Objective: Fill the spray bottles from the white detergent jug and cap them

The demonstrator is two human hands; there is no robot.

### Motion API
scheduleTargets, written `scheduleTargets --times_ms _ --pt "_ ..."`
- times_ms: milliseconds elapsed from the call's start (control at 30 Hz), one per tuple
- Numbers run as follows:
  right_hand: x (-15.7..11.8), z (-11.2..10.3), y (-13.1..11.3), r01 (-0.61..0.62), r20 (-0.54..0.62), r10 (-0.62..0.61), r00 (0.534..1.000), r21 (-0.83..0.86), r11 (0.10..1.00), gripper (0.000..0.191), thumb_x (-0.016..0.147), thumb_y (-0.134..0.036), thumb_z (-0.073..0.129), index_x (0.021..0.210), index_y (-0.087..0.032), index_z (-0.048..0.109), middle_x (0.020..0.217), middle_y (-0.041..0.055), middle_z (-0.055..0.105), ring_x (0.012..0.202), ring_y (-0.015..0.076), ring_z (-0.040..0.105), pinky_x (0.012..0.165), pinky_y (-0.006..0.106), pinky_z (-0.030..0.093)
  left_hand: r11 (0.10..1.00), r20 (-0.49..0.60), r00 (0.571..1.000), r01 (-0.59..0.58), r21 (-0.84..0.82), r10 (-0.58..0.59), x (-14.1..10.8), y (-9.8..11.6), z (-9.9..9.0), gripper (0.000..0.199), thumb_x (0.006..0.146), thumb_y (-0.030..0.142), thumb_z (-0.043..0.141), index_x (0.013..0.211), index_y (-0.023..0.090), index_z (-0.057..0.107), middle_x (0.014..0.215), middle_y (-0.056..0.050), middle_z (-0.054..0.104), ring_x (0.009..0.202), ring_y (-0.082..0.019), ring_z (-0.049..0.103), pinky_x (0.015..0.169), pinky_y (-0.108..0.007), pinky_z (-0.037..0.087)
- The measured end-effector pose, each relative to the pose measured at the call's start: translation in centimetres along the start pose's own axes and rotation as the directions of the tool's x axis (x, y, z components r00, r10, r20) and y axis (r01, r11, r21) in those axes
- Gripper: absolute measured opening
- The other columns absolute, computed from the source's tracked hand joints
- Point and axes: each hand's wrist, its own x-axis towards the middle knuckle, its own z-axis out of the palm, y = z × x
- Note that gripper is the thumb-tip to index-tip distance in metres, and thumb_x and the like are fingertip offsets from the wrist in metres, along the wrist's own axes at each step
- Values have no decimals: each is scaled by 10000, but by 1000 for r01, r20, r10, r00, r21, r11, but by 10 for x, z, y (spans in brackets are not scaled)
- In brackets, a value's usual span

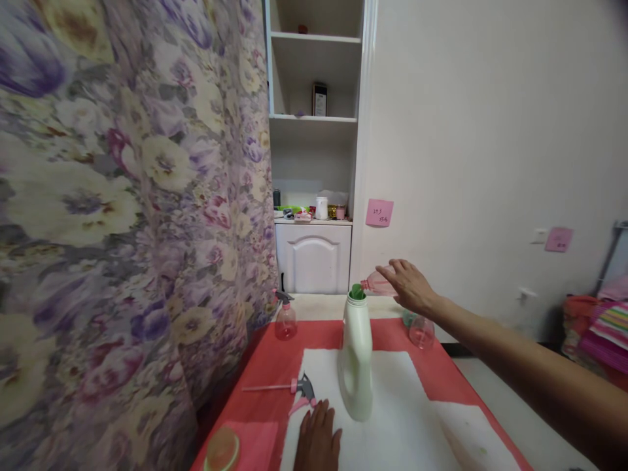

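Note:
A pale green jug (358, 366) stands upright on a white cloth (392, 418), with a green funnel (357, 292) in its mouth. My right hand (406, 284) is wrapped round a clear pink bottle (379, 282), tilted almost level, its neck at the funnel's rim. Any liquid is too small to make out. My left hand (318, 438) lies flat on the cloth, fingers spread, left of the jug's base. Just beyond its fingertips is a grey and pink spray head (304, 388) with a long tube.
On the red tablecloth (255, 360) stand a pink spray bottle (286, 324) at the back left, a clear round container (422, 332) at the back right, and a round lidded item (222, 450) at the front left. A floral curtain (147, 229) hangs along the left.

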Motion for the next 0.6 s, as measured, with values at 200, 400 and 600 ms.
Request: scheduleTargets --times_ms 200,400,600 --pt "0 1 1 5 -9 -6 1000 -17 1000 737 670 -44 634 1359 -231 450 1251 145 536 1097 301 498 913 381 400 1000 15 1000 9 -18 -8 2 0 -4 258 925 268 454 1107 179 613 1116 -78 733 1021 -215 682 876 -378 514" --pt "2 1 0 12 -9 -12 1000 -24 1000 731 680 -44 639 1361 -228 448 1261 148 536 1103 299 496 927 384 390 1000 32 999 6 -4 -6 4 1 -6 258 927 274 451 1098 173 615 1114 -82 736 1023 -217 686 873 -385 526" --pt "3 -3 0 21 -9 -21 1000 -34 999 710 690 -56 631 1353 -239 452 1257 138 541 1118 295 496 935 386 390 1000 42 999 2 -7 -2 0 1 -3 265 921 268 459 1117 174 612 1137 -86 728 1044 -220 679 885 -389 526"
